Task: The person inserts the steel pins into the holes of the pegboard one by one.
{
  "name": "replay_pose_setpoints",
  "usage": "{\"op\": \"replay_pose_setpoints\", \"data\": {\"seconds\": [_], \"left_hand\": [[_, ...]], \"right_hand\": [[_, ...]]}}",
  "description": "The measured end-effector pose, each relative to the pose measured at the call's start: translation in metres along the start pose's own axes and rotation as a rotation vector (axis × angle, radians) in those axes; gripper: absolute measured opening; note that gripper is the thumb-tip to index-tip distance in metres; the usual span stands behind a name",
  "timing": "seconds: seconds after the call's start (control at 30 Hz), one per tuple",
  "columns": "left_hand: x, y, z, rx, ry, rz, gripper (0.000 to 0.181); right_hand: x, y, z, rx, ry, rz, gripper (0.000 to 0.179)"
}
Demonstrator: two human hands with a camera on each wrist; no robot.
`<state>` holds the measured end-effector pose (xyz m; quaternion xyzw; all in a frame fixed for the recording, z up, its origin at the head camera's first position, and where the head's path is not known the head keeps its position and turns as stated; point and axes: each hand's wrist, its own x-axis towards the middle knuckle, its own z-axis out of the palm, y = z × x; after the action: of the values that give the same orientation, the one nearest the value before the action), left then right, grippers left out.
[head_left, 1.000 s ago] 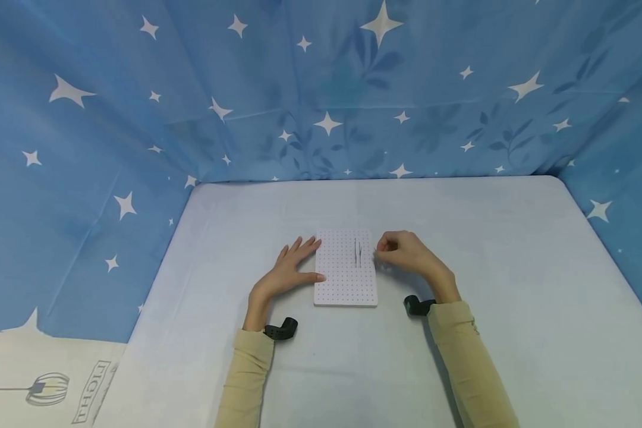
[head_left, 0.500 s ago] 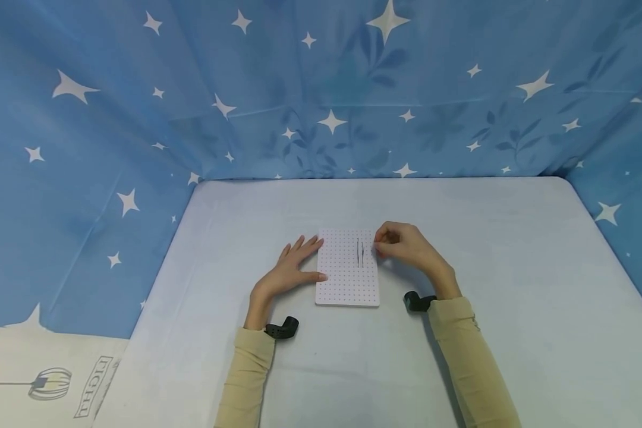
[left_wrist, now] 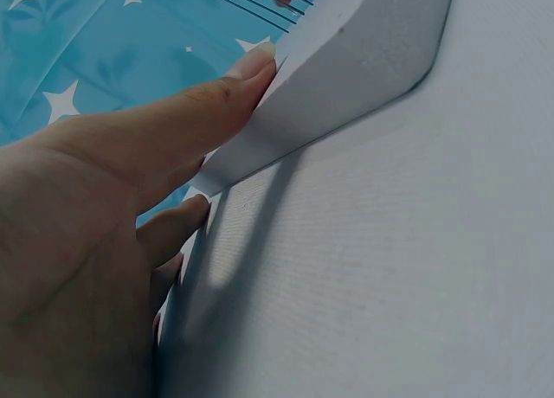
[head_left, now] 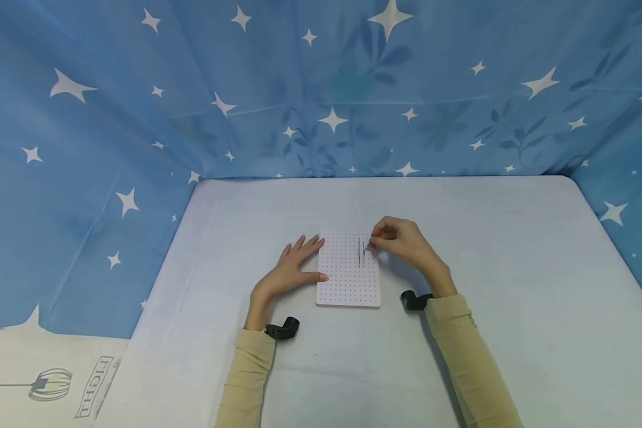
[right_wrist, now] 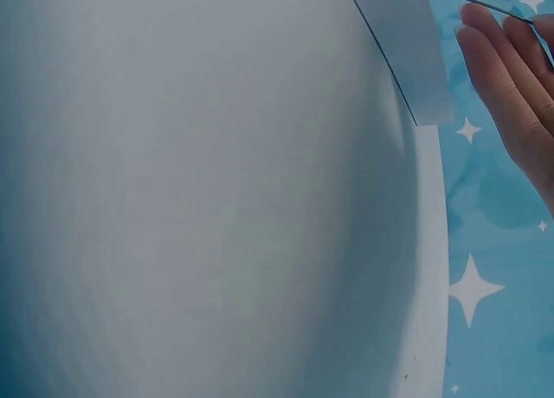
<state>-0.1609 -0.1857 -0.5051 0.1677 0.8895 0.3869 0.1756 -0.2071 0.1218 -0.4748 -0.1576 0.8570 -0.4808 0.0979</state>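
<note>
A white board (head_left: 348,288) with a grid of small holes lies on the white table. Two columns of thin dark needles (head_left: 359,254) stand on its right part; the left wrist view shows several of these needles (left_wrist: 255,13) side by side. My left hand (head_left: 285,277) is spread along the board's left side, its thumb and fingertips at the edge. Above the board's upper right edge, my right hand (head_left: 404,242) pinches a thin dark needle (right_wrist: 480,1) between thumb and fingers. In the right wrist view, the needle's narrow end points away from the fingertips.
The white table (head_left: 487,249) surrounds the board on all sides. Blue curtains (head_left: 278,77) with white stars hang behind it and at the sides. A cream cloth (head_left: 10,362) with a printed lamp is at the lower left.
My right hand has moved from beside the board's right edge, up and to the left, over its upper right part, still pinching. The left hand stays in place on the board.
</note>
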Motion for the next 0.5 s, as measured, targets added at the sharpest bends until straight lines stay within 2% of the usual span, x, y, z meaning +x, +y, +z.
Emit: {"op": "replay_pose_setpoints", "data": {"seconds": [0.5], "left_hand": [[0.0004,0.0002,0.0,-0.001,-0.001,-0.002,0.09]], "right_hand": [[0.0033,-0.0013,0.0045,-0.047,0.016,0.0,0.008]]}}
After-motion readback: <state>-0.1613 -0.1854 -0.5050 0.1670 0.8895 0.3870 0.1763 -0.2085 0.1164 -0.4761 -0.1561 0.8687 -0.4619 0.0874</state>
